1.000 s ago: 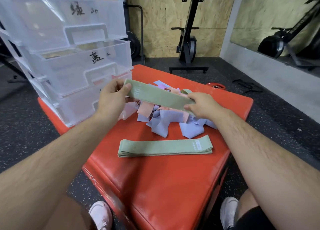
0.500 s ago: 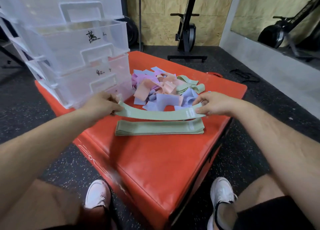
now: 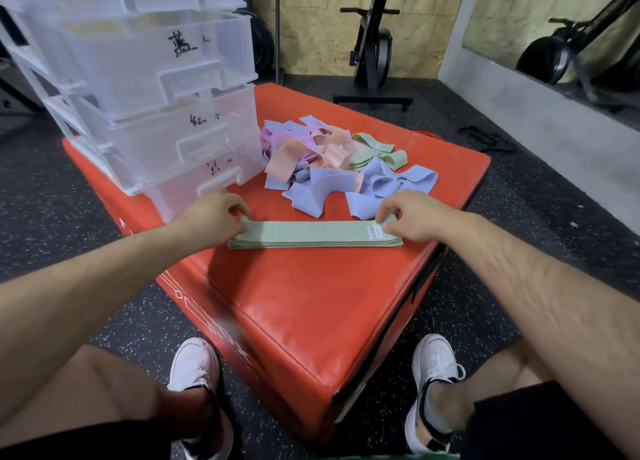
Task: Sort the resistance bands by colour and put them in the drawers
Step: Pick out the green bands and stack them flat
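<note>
A flat stack of green resistance bands lies across the red padded box. My left hand pinches the left end of the top green band and my right hand pinches its right end, by the white label. Behind the stack sits a loose pile of bands in purple-blue, peach, pink and green. A clear plastic drawer unit with handwritten labels stands on the box at the back left, all drawers pushed in.
The box's front corner points toward me, with my knees and white shoes on either side on black speckled floor. A black exercise machine stands against the plywood wall behind. A grey ledge runs along the right.
Both hands have brought the green band down from in front of the drawers and laid it on top of the green stack. The view has tilted downward.
</note>
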### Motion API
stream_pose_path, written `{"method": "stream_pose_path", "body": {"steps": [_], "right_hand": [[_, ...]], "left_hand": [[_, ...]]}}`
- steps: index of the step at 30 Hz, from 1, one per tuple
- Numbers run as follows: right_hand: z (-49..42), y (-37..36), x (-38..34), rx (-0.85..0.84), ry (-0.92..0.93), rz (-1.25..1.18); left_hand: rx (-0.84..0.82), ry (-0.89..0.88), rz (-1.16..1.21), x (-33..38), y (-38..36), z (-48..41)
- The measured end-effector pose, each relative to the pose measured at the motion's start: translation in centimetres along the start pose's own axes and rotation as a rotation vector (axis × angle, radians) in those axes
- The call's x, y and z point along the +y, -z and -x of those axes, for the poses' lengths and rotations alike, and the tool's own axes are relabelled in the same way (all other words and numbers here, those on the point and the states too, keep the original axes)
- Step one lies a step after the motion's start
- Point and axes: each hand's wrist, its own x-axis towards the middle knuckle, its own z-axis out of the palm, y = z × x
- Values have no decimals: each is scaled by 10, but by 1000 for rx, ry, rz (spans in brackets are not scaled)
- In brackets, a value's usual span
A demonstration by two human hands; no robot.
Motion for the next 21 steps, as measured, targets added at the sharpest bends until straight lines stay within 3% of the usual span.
{"method": "stream_pose_path", "body": {"steps": [5,10,21], "right_hand": [[-3,-3,-3,17,54,115],[-2,-5,-9,-107,90,117],[-2,5,-16,-113,75,133]], "left_hand": [[11,-235,-53,0,-4,2],[-217,-265,-119,6,-10,3],[-272,-240,-152,14,-10,-12]]}}
